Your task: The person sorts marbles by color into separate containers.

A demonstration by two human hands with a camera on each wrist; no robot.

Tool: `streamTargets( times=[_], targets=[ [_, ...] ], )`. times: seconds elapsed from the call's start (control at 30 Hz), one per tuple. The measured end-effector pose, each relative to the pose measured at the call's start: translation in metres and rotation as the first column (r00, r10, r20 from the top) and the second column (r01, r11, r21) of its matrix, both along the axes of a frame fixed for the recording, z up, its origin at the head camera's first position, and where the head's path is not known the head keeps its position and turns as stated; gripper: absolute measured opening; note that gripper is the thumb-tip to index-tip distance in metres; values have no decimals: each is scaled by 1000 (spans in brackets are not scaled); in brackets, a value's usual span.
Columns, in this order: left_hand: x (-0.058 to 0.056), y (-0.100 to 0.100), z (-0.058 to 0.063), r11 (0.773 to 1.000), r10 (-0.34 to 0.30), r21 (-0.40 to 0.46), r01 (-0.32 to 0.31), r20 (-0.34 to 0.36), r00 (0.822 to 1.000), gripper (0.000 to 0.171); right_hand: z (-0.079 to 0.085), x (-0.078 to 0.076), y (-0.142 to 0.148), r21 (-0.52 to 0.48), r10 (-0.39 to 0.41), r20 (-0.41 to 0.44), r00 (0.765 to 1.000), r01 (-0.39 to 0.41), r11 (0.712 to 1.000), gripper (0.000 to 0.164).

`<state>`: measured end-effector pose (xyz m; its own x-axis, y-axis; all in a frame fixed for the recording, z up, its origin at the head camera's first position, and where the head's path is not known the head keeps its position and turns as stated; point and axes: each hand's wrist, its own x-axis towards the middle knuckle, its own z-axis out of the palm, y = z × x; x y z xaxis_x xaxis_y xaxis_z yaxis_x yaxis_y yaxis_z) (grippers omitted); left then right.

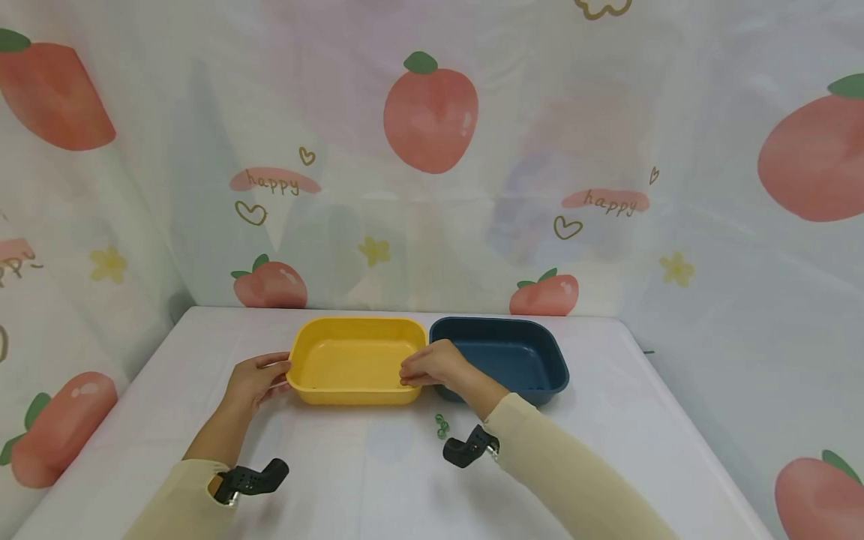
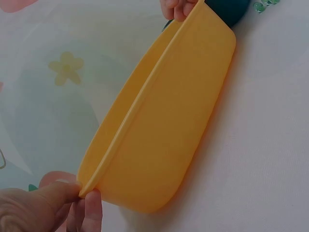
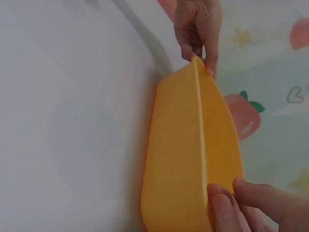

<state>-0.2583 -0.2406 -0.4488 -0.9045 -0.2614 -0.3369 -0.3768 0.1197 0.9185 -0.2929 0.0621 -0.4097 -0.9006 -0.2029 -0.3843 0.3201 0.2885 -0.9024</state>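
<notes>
A shallow yellow plastic basin (image 1: 358, 395) stands on the table, its rim gripped at both ends. My left hand (image 1: 251, 382) pinches the left end of the rim; in the left wrist view the thumb (image 2: 60, 193) lies on one side and the fingers on the other. At the opposite end, my right hand (image 1: 442, 363) holds the rim with its fingertips over the inner side. The right wrist view shows those fingers (image 3: 222, 208) curled at the rim, covering that end.
Right beside the yellow basin is a dark blue basin (image 1: 555, 375), partly covered by the right hand. Small green translucent pieces (image 1: 442, 426) lie on the white tablecloth (image 1: 378, 480) in front. A fruit-printed curtain (image 1: 432, 240) rises behind the table.
</notes>
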Motion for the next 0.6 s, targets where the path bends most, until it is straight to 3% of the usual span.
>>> streamTargets(
  times=[0.17, 0.43, 0.6],
  targets=[
    [0, -1, 0, 1000, -1, 9, 1, -5, 1000, 47, 6, 9, 21, -28, 11, -8, 1000, -11, 1000, 27],
    [-1, 1, -1, 1000, 9, -6, -9, 13, 1000, 45, 13, 31, 57, 58, 16, -34, 999, -14, 998, 26],
    [0, 1, -1, 1000, 4, -23, -3, 7, 1000, 44, 9, 50, 74, 135, 21, -81, 996, -10, 991, 26]
  ],
)
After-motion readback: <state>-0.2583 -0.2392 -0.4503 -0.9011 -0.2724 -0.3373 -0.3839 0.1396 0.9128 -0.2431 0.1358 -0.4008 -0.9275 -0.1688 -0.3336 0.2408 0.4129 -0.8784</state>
